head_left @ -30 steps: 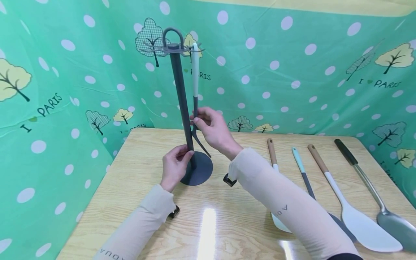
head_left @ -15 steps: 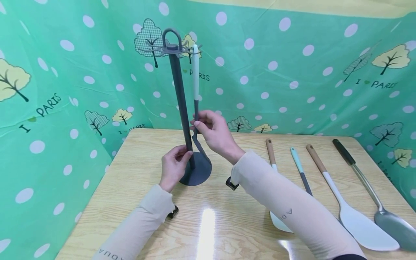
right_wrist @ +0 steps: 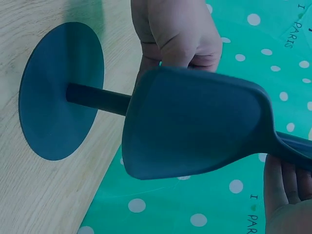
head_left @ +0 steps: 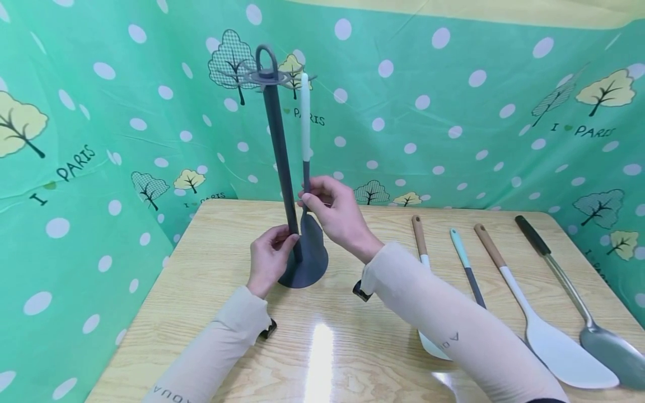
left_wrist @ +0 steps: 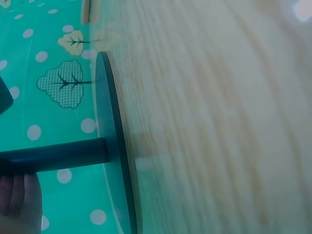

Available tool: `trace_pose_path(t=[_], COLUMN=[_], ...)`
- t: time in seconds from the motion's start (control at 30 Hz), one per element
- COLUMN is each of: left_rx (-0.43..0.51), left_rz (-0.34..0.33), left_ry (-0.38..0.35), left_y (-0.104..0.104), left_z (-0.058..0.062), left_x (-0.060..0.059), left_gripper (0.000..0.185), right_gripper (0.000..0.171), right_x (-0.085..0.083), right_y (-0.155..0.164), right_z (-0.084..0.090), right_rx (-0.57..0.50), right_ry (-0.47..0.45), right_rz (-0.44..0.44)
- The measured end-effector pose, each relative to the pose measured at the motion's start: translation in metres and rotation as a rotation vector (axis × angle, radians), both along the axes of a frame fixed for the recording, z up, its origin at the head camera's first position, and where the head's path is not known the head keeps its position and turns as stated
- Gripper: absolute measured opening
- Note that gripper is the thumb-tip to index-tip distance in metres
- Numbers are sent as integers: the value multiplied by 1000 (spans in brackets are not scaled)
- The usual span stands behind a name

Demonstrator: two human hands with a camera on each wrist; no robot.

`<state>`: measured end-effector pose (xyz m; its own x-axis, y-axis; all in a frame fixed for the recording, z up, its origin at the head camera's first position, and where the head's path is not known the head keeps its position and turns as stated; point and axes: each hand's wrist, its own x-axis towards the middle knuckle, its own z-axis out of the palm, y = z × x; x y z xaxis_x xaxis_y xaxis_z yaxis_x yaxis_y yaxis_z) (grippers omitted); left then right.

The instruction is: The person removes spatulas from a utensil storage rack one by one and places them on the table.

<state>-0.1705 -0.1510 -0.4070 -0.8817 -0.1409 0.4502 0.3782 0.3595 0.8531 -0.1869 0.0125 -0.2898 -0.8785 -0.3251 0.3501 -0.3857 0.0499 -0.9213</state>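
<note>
A dark grey utensil stand (head_left: 280,151) rises from its round base (head_left: 308,274) on the table, with a ring of hooks (head_left: 267,76) and a loop on top. My left hand (head_left: 272,254) grips the pole low down, just above the base. My right hand (head_left: 335,210) pinches the dark neck of a spatula (head_left: 305,120) that hangs upright beside the pole, mint handle up. The handle's tip overlaps the outer hooks in the head view. In the right wrist view the spatula's broad dark blade (right_wrist: 195,124) faces the camera and partly covers the pole and my left hand (right_wrist: 180,34).
On the right of the table lie a wooden-handled white turner (head_left: 420,238), a mint-handled dark utensil (head_left: 466,260), partly hidden by my right sleeve, a larger white turner (head_left: 559,347) and a steel one with a black handle (head_left: 564,280). A green dotted cloth (head_left: 403,123) hangs behind.
My right hand has come down slightly with the spatula, and its blade has turned from edge-on to flatter toward the head camera. The hook ring and loop have rotated. My left hand stays put.
</note>
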Motion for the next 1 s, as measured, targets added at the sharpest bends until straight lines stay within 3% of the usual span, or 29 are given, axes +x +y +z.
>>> trace_pose_path(t=[0.13,0.3,0.43,0.67,1.0], left_rx=[21,25,31,27,-4], left_rz=[-5,-14,-24,-26,-2], left_ry=[-8,-4,15,31,28], left_y=[-5,-8,-8,-8,-7], left_z=[-15,-20,-20,-20,-19], left_x=[-9,-10,-10,-10,-10], left_gripper=[20,20,18,16,17], right_gripper=[15,14,14,14,11], right_x=[14,20,20,4,6], right_y=[0,0,-2,-3,8], right_z=[12,15,14,-8,-3], right_rx=[23,30,29,-6,-67], right_ry=[40,72,90,123,213], right_rz=[-14,-32,-54,-71,-84])
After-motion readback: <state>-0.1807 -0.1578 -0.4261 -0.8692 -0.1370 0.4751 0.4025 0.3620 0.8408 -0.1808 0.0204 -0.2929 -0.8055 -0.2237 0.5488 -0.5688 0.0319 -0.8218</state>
